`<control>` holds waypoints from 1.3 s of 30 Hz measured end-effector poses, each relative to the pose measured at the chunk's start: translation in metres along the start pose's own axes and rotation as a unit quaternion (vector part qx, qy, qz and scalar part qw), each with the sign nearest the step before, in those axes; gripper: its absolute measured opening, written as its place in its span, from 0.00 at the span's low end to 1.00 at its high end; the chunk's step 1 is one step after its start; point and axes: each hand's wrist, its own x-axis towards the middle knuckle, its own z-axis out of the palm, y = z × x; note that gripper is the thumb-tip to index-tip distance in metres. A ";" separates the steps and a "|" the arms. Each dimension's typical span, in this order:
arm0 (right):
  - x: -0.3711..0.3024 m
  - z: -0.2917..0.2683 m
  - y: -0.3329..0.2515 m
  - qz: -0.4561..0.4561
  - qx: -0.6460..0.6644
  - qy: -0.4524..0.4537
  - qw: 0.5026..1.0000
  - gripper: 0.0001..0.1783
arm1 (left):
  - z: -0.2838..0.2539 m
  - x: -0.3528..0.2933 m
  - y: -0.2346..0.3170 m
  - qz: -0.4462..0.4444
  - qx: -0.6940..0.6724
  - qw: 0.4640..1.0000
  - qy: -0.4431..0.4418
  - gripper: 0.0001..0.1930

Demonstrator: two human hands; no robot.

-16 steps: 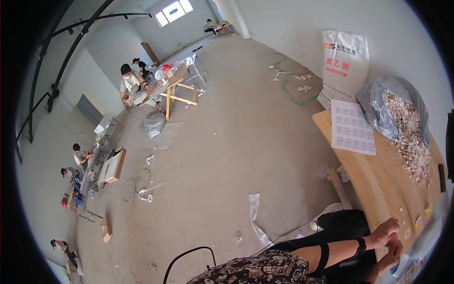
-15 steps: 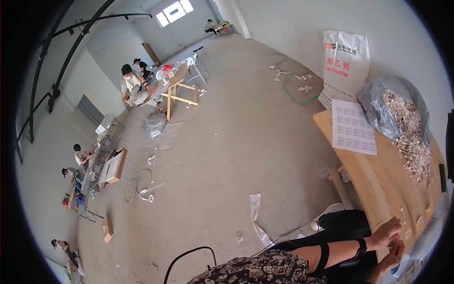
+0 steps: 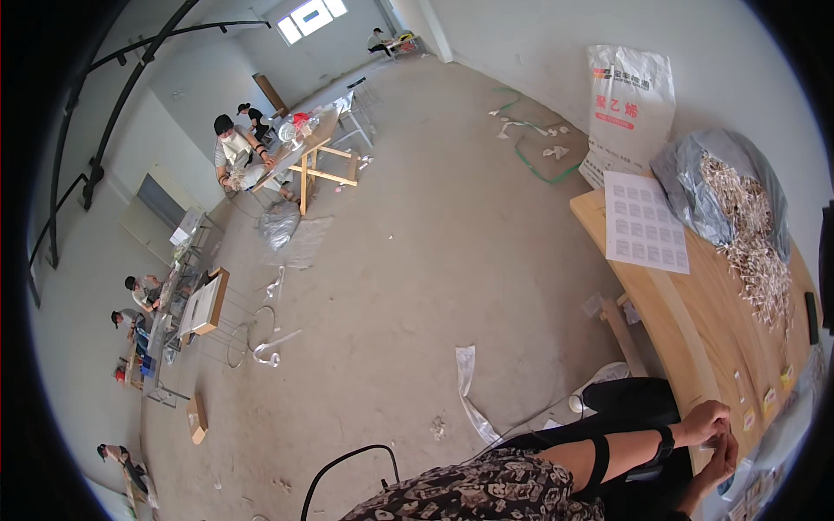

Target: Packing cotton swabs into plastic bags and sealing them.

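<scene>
At the near edge of the wooden table (image 3: 647, 286), my two hands meet close together. My left hand (image 3: 705, 423), with black bands on its wrist and forearm, has its fingers pinched together. Just below it, my right hand (image 3: 719, 462) is closed too, fingertips up against the left hand. Whatever they hold is too small and too hidden to make out. Small yellow-and-white packets (image 3: 770, 397) lie on the table beyond my fingers. Farther along, a grey plastic bag (image 3: 691, 187) spills a heap of thin pale sticks (image 3: 754, 273) onto the tabletop.
A printed paper sheet (image 3: 645, 221) lies beside the bag, with a dark bar-shaped object (image 3: 812, 318) at the right edge. A large white sack (image 3: 627, 113) stands behind the table. Plastic strips (image 3: 469, 391) litter the floor. Several people work at tables (image 3: 300, 156) across the room.
The whole view has shifted slightly, so the scene sits a little higher and farther left. My hands stay together, with only small finger movements.
</scene>
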 end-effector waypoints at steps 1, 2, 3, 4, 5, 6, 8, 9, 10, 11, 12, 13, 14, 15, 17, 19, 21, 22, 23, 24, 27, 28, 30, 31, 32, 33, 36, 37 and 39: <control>-0.002 0.002 -0.003 0.003 -0.002 0.001 1.000 0.10 | 0.001 -0.001 0.000 -0.001 0.000 1.000 0.000 0.04; -0.005 0.003 -0.007 0.005 -0.003 0.000 1.000 0.10 | 0.003 -0.002 0.000 0.036 0.021 0.999 0.024 0.03; -0.007 0.004 -0.014 0.022 -0.016 0.008 1.000 0.10 | 0.004 -0.003 0.000 0.074 0.041 0.995 0.046 0.02; -0.008 0.004 -0.017 0.039 -0.029 0.016 0.999 0.10 | 0.005 -0.003 0.000 0.073 0.041 0.995 0.046 0.02; -0.008 0.004 -0.015 0.040 -0.029 0.016 0.999 0.10 | 0.006 -0.003 0.001 0.069 0.047 0.996 0.040 0.02; -0.010 0.004 -0.011 0.033 -0.010 0.035 0.999 0.10 | 0.007 -0.003 0.001 0.065 0.052 0.996 0.033 0.02; -0.011 0.002 -0.001 0.026 0.008 0.057 0.998 0.11 | 0.007 -0.002 0.000 0.077 0.053 0.995 0.035 0.02; -0.012 0.001 0.000 0.018 -0.004 0.073 0.997 0.10 | 0.007 -0.002 -0.001 0.089 0.055 0.994 0.038 0.02; -0.013 0.000 0.001 0.009 -0.016 0.089 0.996 0.10 | 0.006 -0.002 -0.003 0.087 0.055 0.994 0.037 0.02; -0.013 -0.001 0.002 0.011 -0.015 0.089 0.996 0.10 | 0.003 -0.002 -0.004 0.068 0.034 0.997 0.031 0.03; -0.011 -0.003 0.002 0.007 -0.016 0.073 0.997 0.10 | 0.002 -0.001 -0.003 0.048 0.013 0.998 0.024 0.04; -0.012 -0.004 0.001 0.003 -0.015 0.057 0.998 0.09 | 0.000 -0.002 -0.003 0.032 -0.006 0.999 0.024 0.05; -0.012 -0.007 0.005 0.005 -0.015 0.059 0.998 0.09 | -0.001 -0.001 -0.001 0.030 -0.005 0.999 0.022 0.05; -0.011 -0.011 0.012 0.025 -0.001 0.052 0.998 0.09 | -0.002 0.000 0.000 0.000 -0.014 1.000 0.000 0.05; -0.008 -0.015 0.024 0.045 0.014 0.045 0.998 0.08 | -0.001 -0.001 0.004 -0.031 -0.021 0.999 -0.023 0.05; -0.004 -0.015 0.030 -0.009 -0.013 0.059 0.998 0.08 | 0.007 -0.002 0.015 -0.101 0.033 0.994 0.021 0.06; -0.004 -0.015 0.031 -0.004 0.001 0.051 0.999 0.08 | 0.008 0.002 0.021 -0.136 0.013 0.991 0.015 0.06; -0.004 -0.014 0.029 0.000 0.013 0.045 0.999 0.08 | 0.007 0.003 0.023 -0.171 -0.007 0.985 0.007 0.07; -0.005 -0.012 0.028 0.002 0.015 0.043 0.999 0.08 | 0.007 0.003 0.024 -0.172 -0.006 0.985 0.009 0.07; -0.007 -0.007 0.022 0.001 0.030 0.041 0.999 0.10 | 0.008 0.003 0.025 -0.159 0.011 0.987 0.017 0.07; -0.011 -0.010 0.025 0.023 0.057 0.033 0.998 0.12 | 0.009 0.002 0.027 -0.146 0.046 0.988 0.008 0.07; -0.013 -0.012 0.027 0.044 0.068 0.025 0.996 0.13 | 0.009 0.001 0.027 -0.143 0.063 0.988 -0.009 0.07; -0.015 -0.011 0.030 0.033 0.053 0.041 0.997 0.13 | 0.012 0.001 0.022 -0.140 0.064 0.988 -0.010 0.08; -0.016 -0.011 0.029 0.019 0.038 0.056 0.998 0.13 | 0.014 0.000 0.019 -0.134 0.065 0.989 -0.010 0.08; -0.017 -0.009 0.028 0.020 0.038 0.056 0.998 0.13 | 0.014 -0.001 0.016 -0.135 0.065 0.989 -0.010 0.08; -0.016 -0.006 0.023 0.023 0.026 0.073 0.997 0.12 | 0.014 -0.002 0.015 -0.125 0.030 0.992 0.004 0.08; -0.013 -0.005 0.020 0.036 0.022 0.086 0.995 0.12 | 0.014 -0.003 0.014 -0.091 -0.004 0.995 0.029 0.06; -0.013 -0.005 0.018 0.047 0.030 0.083 0.995 0.12 | 0.013 -0.003 0.015 -0.068 -0.003 0.997 0.042 0.05; -0.016 0.001 0.002 0.044 0.010 0.083 0.995 0.12 | 0.000 -0.005 0.021 -0.088 -0.091 0.992 0.013 0.04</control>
